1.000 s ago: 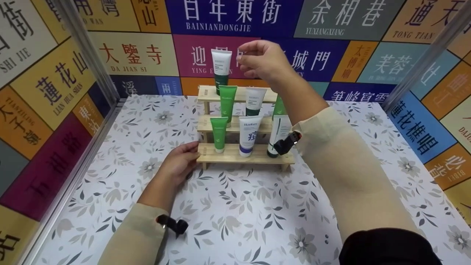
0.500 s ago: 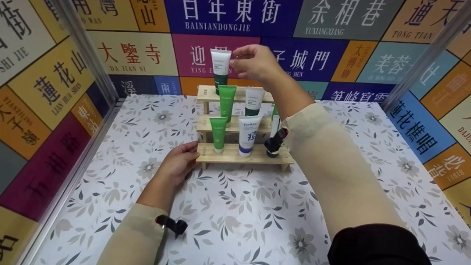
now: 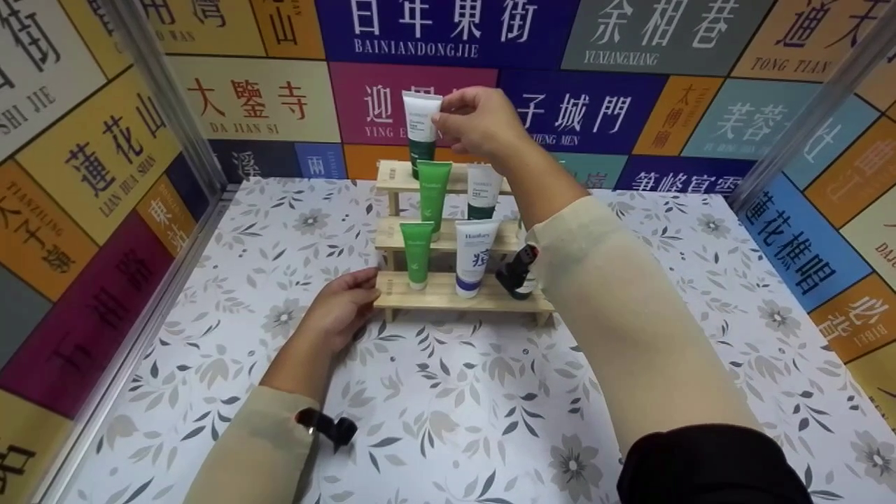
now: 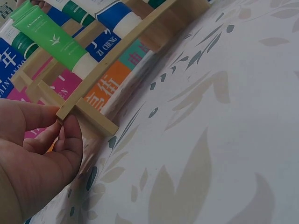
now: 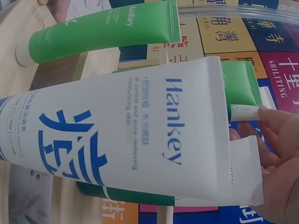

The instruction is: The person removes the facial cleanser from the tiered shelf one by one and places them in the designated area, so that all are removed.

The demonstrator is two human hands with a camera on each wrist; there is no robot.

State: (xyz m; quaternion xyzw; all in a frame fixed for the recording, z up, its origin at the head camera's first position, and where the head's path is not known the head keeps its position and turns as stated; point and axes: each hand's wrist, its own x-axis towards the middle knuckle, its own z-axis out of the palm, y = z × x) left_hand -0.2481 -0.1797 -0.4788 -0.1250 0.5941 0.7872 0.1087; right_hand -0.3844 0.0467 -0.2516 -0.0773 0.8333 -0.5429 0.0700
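Observation:
A three-step wooden rack [image 3: 448,301] bears several squeeze tubes standing on their caps. My left hand [image 3: 341,311] pinches the left end of its lowest step, thumb and fingers at the corner in the left wrist view. On the top step, at the left, stands a white tube with a dark green lower part [image 3: 421,129]. My right hand [image 3: 483,122] reaches over the rack and pinches that tube's right edge. Its fingers also show at the tube's white end in the right wrist view, partly behind a white and blue tube [image 5: 126,126].
Two green tubes [image 3: 432,196] [image 3: 417,253] stand on the left of the lower steps. Another white and dark green tube [image 3: 483,189] is on the middle step. My right sleeve [image 3: 630,301] covers the rack's right side. A patterned wall [image 3: 581,112] rises behind the flowered tabletop [image 3: 448,406].
My right hand has moved left and slightly down, from beside the top white and dark green tube to its edge. The left hand stays at the rack's end.

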